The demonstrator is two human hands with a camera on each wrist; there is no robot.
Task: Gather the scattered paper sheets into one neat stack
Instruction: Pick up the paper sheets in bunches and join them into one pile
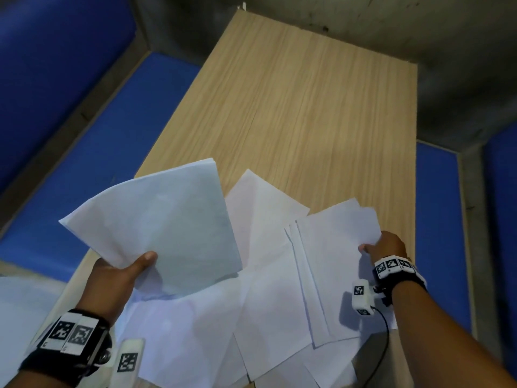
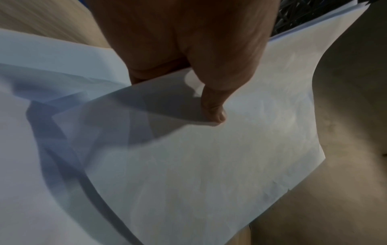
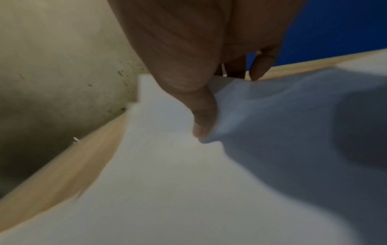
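Note:
My left hand [image 1: 123, 271] holds a small bunch of white sheets [image 1: 165, 219] lifted above the table, thumb on top; the left wrist view shows the thumb [image 2: 213, 106] pressed on the bunch [image 2: 209, 165]. Several loose white sheets [image 1: 274, 289] lie overlapping on the near part of the wooden table [image 1: 307, 107]. My right hand [image 1: 384, 247] pinches the right edge of the rightmost sheets [image 1: 341, 228] near the table's right edge. In the right wrist view the thumb [image 3: 199, 116] pinches a curling sheet edge [image 3: 272, 132], fingers underneath.
The far half of the table is bare wood. Blue padded panels [image 1: 98, 135] lie left and right [image 1: 439, 219] of it, with a grey wall [image 1: 391, 29] behind. The table's right edge [image 1: 414, 191] is close to my right hand.

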